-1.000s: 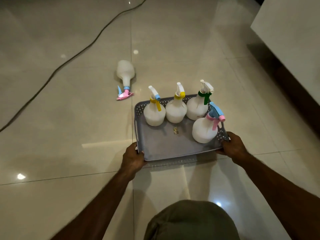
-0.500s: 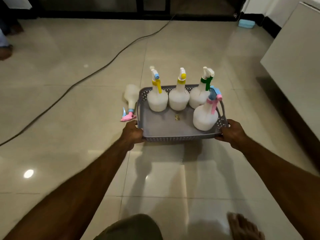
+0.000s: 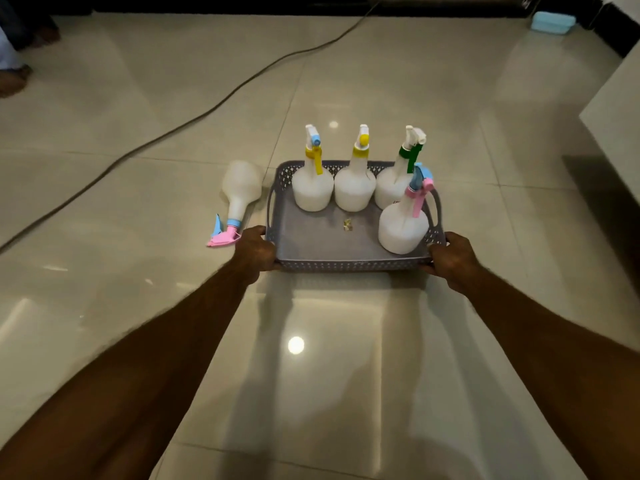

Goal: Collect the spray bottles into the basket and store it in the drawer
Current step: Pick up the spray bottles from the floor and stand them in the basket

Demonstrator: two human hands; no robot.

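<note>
Basket held by both hands; fifth bottle lies just beside it.

We have both arms stretched toward 12 o'clock, left hand and right hand clamped on the basket corners.

The glossy tiled floor bears a toppled spray bottle, a cable, and seemingly the basket.

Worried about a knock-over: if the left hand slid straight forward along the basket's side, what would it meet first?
Probably the pink trigger head of the spray bottle lying on the floor, just left of the left hand gripping the basket. Depth is unclear, so it might pass.
</note>
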